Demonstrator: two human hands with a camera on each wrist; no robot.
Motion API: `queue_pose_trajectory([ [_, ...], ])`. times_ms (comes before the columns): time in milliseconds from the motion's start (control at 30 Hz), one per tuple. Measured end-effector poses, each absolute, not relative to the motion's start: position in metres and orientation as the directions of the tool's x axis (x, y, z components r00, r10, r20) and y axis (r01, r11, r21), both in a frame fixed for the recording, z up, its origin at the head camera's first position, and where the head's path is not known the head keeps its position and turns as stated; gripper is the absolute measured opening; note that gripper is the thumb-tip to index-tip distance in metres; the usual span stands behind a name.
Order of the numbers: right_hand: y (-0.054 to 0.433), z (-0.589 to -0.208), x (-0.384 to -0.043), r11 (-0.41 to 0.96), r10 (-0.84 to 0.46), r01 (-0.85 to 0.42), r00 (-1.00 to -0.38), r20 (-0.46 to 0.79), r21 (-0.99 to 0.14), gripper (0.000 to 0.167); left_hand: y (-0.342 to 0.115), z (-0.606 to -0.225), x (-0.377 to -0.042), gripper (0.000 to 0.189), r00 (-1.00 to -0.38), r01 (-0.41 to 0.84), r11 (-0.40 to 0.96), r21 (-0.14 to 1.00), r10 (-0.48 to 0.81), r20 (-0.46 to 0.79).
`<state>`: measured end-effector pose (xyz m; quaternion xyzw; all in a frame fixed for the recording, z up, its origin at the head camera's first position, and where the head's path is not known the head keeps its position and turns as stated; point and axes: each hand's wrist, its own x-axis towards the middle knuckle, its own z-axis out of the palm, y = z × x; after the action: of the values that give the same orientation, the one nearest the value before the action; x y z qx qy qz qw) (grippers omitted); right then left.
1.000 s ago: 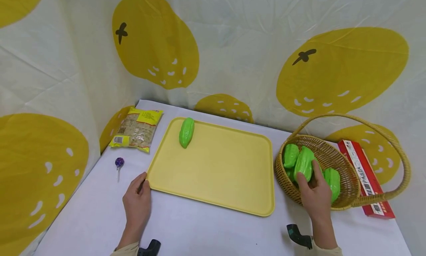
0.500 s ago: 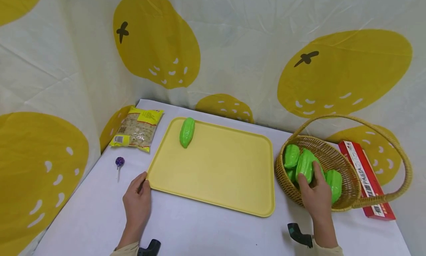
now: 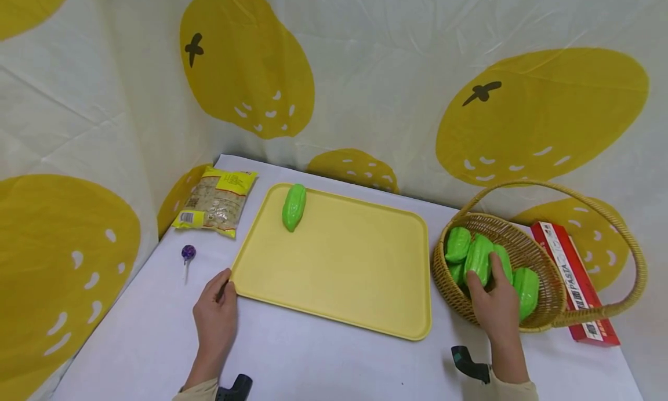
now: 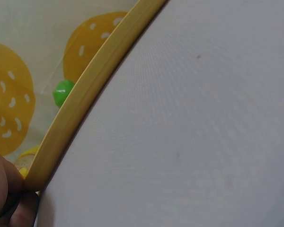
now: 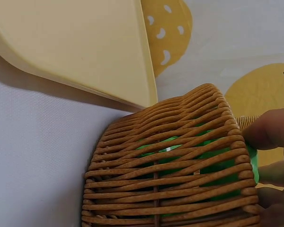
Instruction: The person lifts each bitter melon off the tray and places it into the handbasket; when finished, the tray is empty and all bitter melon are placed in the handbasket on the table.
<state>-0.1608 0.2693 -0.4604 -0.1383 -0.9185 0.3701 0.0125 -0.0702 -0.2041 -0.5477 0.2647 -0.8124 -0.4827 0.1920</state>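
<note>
My left hand point(image 3: 215, 311) pinches the near left corner of the yellow rectangular tray point(image 3: 339, 262); the left wrist view shows thumb and finger at that corner. One glossy green star fruit point(image 3: 294, 207) lies in the tray's far left part. At the right, my right hand point(image 3: 497, 305) reaches into a wicker basket point(image 3: 443, 282) with a tall handle. Its thumb and fingers grip a ridged green star fruit point(image 3: 477, 259) on top of several others, such as the one at the basket's right point(image 3: 527, 291). In the right wrist view the basket's wall point(image 5: 170, 165) hides most of the fruit.
A yellow bag of dry food point(image 3: 216, 201) lies left of the tray, with a purple lollipop point(image 3: 188, 253) nearer. Behind the basket's right side leans a red pasta box point(image 3: 574, 285). A fruit-print curtain point(image 3: 365, 70) stands along the back.
The star fruits in the basket have shifted slightly, the right one a little rightward. Both hands keep nearly the same places, and the tray has not moved.
</note>
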Motion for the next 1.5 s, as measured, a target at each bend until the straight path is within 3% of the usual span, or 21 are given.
queue_pose_trajectory([
  [367, 0.27, -0.459, -0.16, 0.676, 0.255, 0.251, -0.962, -0.099, -0.693, 0.074, -0.203, -0.546, -0.07, 0.039, -0.784, -0.272, 0.393, 0.878, -0.619, 0.034],
  [667, 0.265, -0.452, -0.156, 0.665, 0.279, 0.217, -0.96, -0.031, -0.715, 0.074, -0.203, -0.545, -0.071, 0.04, -0.784, -0.279, 0.394, 0.876, -0.621, 0.03],
  [1067, 0.236, -0.439, -0.152, 0.656, 0.214, 0.004, -0.96, 0.18, -0.755, 0.068, -0.204, -0.545, -0.071, 0.04, -0.785, -0.283, 0.379, 0.881, -0.619, 0.014],
  [1500, 0.21, -0.437, -0.164, 0.574, 0.096, -0.127, -0.971, 0.221, -0.809, 0.068, -0.204, -0.546, -0.071, 0.04, -0.782, -0.285, 0.371, 0.884, -0.623, 0.008],
])
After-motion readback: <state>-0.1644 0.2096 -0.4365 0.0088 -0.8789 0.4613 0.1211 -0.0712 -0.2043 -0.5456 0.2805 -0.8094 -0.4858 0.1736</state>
